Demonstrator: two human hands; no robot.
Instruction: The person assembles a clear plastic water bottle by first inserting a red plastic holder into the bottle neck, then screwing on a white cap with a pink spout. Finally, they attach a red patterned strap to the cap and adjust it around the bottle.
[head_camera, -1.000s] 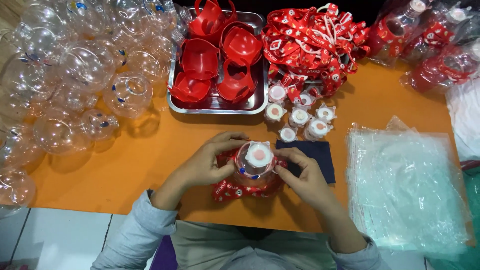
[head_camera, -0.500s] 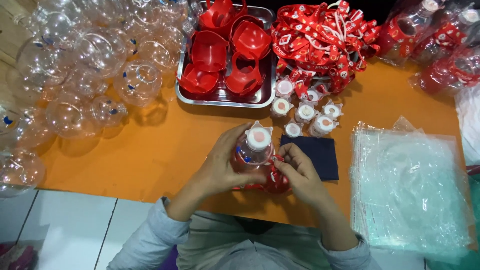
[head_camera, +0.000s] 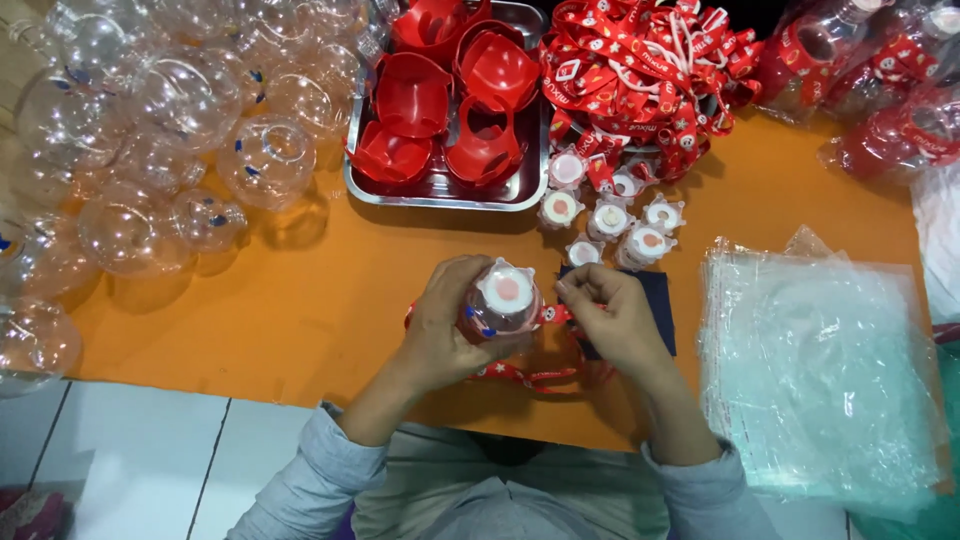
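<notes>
Near the front edge of the orange tabletop (head_camera: 300, 300), my left hand (head_camera: 445, 325) cups a clear bottle (head_camera: 500, 300) with a white cap, fingers wrapped round its side. My right hand (head_camera: 610, 315) sits just beside it, thumb and forefinger pinching a red strap (head_camera: 530, 375) at the bottle's neck; the rest of the strap trails under my wrists. I judge I am fastening the strap to the bottle, and the next move calls for a firm, steady grip. Both wrists are bent inward, forearms converging from the edge. Further back stand loose caps (head_camera: 610, 220), a steel tray (head_camera: 440, 195) of red holders and, left, empty bottles (head_camera: 150, 150).
</notes>
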